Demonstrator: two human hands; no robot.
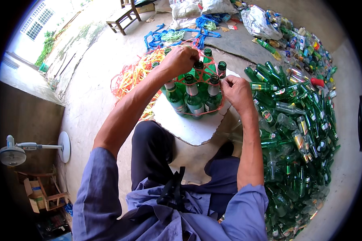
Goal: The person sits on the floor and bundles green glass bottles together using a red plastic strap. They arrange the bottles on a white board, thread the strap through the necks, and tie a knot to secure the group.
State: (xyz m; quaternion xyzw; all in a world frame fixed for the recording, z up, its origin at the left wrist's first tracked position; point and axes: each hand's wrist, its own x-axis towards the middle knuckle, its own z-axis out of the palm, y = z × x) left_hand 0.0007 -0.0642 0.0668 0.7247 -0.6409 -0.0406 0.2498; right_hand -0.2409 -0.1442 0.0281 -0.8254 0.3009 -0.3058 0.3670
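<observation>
Several green glass bottles [194,101] stand upright in a tight group on a white board [190,129] before me. Pinkish-red plastic twine [202,72] criss-crosses between their necks and runs around their sides. My left hand [182,58] is over the back of the group, its fingers bent down by the bottle necks; what its fingertips hold is hidden. At the right side of the group, my right hand [236,90] pinches the red twine between thumb and fingers, close to a bottle neck.
Tangled red and yellow twine [132,78] lies left of the board. A large heap of glass bottles [289,120] fills the right side. Blue straps [157,37], white sacks [185,10] and a wooden chair [123,16] are at the back. A fan [33,146] is at the left.
</observation>
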